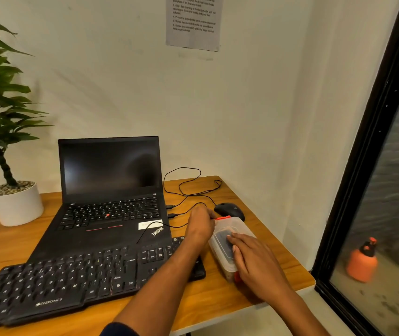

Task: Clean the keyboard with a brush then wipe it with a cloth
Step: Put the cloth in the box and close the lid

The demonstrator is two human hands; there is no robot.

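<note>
Fingers point(211, 215) of the left hand point(199, 224) pinched the box point(232, 238) clasp point(222, 217); right hand point(254, 258) lay flat on it; keyboard point(72, 280) not yet brushed.

A small office corner: an open laptop point(111, 190) and a separate keyboard point(72, 280) share a wooden tabletop point(254, 192) with a wired mouse point(228, 210) and a potted plant point(6, 141), beneath a printed instruction sheet point(193, 20) taped to the plain wall, beside a black-framed window point(375, 141).
</note>
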